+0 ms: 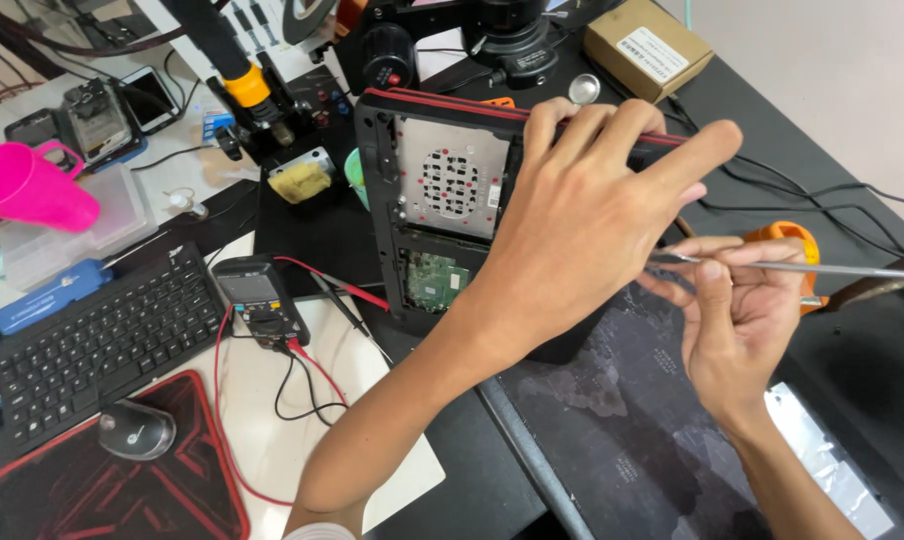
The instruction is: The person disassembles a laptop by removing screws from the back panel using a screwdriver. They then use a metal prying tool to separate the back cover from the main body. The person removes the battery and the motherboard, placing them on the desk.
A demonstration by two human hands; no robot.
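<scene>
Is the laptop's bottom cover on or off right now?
Off, at least partly: the laptop lies underside up, with a perforated metal plate and a green circuit board exposed. The left hand hides the rest.
</scene>
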